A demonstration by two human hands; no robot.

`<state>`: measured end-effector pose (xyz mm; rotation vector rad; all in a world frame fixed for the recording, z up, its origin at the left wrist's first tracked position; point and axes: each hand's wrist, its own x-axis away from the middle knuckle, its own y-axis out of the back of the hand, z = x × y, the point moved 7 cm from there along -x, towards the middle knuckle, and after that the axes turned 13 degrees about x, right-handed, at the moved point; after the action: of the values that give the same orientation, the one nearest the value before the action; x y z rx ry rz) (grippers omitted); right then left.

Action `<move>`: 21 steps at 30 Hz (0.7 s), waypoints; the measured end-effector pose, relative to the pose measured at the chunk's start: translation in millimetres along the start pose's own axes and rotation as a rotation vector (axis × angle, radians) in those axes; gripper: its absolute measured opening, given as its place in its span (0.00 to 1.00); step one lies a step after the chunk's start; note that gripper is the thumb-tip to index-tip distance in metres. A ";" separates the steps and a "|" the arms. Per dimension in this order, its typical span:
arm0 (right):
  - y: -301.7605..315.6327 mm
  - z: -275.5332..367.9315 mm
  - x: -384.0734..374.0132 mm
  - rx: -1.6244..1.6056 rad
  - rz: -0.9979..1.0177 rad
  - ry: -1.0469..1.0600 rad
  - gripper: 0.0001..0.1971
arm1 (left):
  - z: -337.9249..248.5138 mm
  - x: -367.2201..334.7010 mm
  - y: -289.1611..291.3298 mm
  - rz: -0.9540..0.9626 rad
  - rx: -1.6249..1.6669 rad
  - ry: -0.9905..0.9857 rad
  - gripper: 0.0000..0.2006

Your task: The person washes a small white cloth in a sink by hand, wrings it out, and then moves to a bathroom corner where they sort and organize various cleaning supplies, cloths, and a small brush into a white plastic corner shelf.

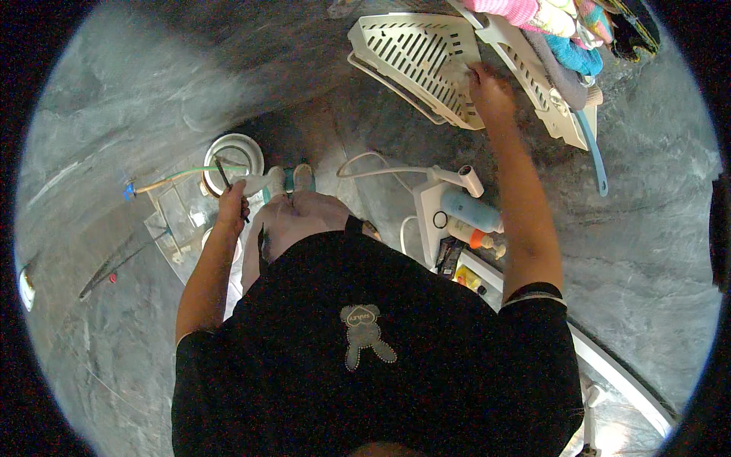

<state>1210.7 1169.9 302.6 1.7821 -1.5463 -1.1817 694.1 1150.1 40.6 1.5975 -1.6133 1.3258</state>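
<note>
My left hand (233, 204) is closed round a thin dark stick-like handle (224, 174), held slanting over a white bucket (255, 145). What the far end of the handle carries, I cannot make out. At the upper right, my right arm reaches out to a cream slotted plastic basket (381, 29). The fingers of my right hand (493, 95) are bent over the basket's right end and partly hidden there. No loose thing shows inside the basket.
Bundled pink, grey and blue cloths (571, 49) lie on a second cream rack (521, 65), where a blue-handled tool (598, 164) hangs. Bottles (468, 209) and a white shower head (470, 181) crowd a small shelf right of me. A green-and-tan stick (171, 177) crosses the bucket.
</note>
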 end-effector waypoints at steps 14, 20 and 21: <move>-125.3 36.2 -12.4 -1.104 0.515 -0.045 0.01 | 10.0 1.4 -4.2 -0.027 0.018 -0.011 0.09; -104.8 33.5 -33.9 -0.553 0.221 -0.347 0.05 | 1.8 14.5 -10.5 -0.089 0.003 0.014 0.09; -88.2 48.9 -27.8 -0.819 0.255 -0.151 0.02 | 0.2 13.1 -11.0 -0.087 0.007 0.011 0.09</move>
<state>1216.2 1225.2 214.0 0.9505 -1.0691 -1.5383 702.2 1145.8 55.0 1.6430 -1.5160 1.2944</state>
